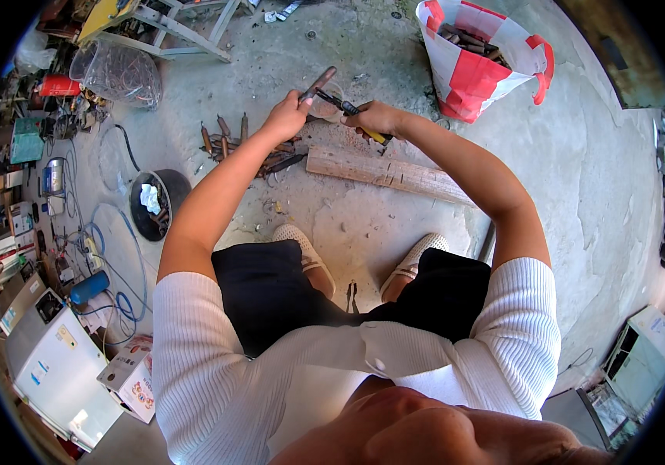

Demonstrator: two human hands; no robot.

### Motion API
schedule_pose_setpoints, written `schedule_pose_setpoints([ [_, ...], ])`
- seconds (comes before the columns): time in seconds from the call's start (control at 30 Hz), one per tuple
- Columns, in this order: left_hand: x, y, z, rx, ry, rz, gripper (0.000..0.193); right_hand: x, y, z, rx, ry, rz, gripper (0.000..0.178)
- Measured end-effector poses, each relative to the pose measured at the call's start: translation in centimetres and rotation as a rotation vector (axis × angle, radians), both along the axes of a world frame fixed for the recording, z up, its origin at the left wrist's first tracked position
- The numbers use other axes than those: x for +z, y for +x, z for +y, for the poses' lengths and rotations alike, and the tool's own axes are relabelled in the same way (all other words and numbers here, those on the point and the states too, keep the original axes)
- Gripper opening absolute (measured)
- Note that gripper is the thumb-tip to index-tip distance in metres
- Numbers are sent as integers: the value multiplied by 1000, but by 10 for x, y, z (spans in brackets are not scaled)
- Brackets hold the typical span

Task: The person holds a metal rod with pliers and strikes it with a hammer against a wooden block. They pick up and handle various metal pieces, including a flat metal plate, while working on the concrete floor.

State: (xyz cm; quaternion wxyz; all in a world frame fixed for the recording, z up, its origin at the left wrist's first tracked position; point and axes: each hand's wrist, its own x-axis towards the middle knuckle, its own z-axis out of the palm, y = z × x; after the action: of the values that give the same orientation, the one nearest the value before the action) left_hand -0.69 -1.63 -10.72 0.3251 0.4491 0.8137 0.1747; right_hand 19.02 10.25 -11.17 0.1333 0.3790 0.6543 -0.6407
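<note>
My left hand (286, 118) is closed around a brown, rod-like metal piece (323, 80), held tilted up and away to the right. In my right hand (376, 118) is a pair of pliers (349, 108) with black and yellow handles. The jaws of the pliers reach to the brown piece beside my left fingers; whether they grip it is too small to tell. Below the hands lies a wooden plank (386, 175). Several similar brown pieces (224, 142) lie on the floor left of it. A round, pale container (326, 111) shows partly behind the pliers.
A red and white bag (478, 85) of brown pieces stands at the far right. Left of my legs is a black bucket (180, 190) with scraps and something white inside. Cables and hoses (127, 232) run along the left floor. A stepladder (181, 31) stands at the far left.
</note>
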Motion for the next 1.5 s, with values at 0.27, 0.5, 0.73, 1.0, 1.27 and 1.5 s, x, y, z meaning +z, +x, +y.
schedule_pose_setpoints([
  [0.27, 3, 4, 1, -84, 22, 107, 39, -2, -1, -1, -19, -41, -37, 42],
  [0.5, 8, 10, -1, -93, 35, 132, 35, -3, 2, -5, -8, 24, -19, 45],
  [0.73, 6, 11, -1, -68, 10, 110, 36, 1, 0, -9, 53, 84, -77, 48],
  [1.0, 8, 13, 2, -47, 55, 118, 39, -10, 1, -11, -27, 23, -89, 51],
  [1.27, 2, 13, -2, -49, 32, 124, 36, -6, 5, -11, 83, 279, -58, 59],
  [1.5, 1, 12, -3, -130, -61, 120, 36, -15, 11, -12, 144, 559, -91, 52],
])
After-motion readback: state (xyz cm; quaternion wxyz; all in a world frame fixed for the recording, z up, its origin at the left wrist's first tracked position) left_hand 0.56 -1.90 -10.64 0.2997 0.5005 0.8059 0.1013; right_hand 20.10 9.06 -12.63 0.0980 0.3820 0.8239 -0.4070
